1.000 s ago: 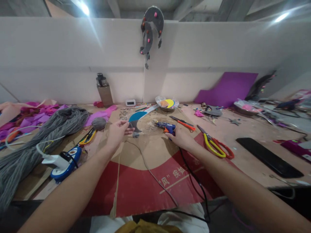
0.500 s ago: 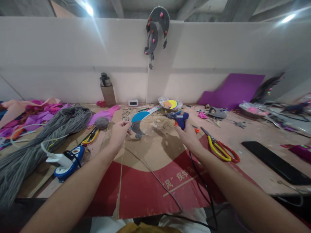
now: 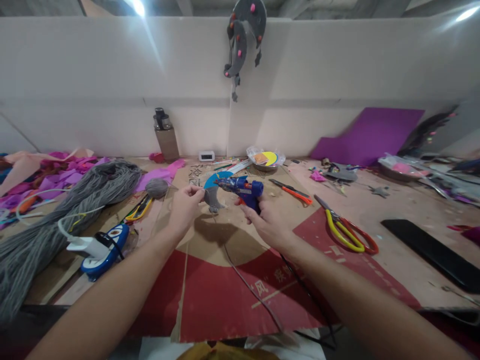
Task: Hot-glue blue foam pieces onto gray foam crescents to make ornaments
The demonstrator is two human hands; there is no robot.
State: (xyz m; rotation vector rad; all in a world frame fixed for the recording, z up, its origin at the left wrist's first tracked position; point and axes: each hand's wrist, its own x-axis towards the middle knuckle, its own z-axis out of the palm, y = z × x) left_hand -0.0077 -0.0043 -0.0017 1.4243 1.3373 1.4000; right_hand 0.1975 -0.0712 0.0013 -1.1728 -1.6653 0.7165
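Pinched in my left hand (image 3: 187,204) is the edge of a crescent moon cutout (image 3: 212,197), blue on its upper part and wrapped in grey yarn lower down. My right hand (image 3: 268,220) grips a blue hot glue gun (image 3: 245,188) by its handle. The gun's nozzle points left and sits over the blue part of the crescent; whether it touches cannot be made out. A strand of grey yarn (image 3: 247,285) trails across the cardboard toward my lap. Left of my left hand lies a grey yarn ball (image 3: 156,188).
Red-and-brown cardboard (image 3: 221,305) covers the middle of the table. To the right lie an orange-handled tool (image 3: 294,192), scissors (image 3: 347,230) and a black phone-like slab (image 3: 431,254). A grey yarn skein (image 3: 75,210), yellow cutter (image 3: 139,208) and blue power strip (image 3: 105,255) are left.
My right hand has brought the glue gun leftward, up to the crescent. My left hand keeps hold of the crescent in nearly the same place. The view has tilted slightly.
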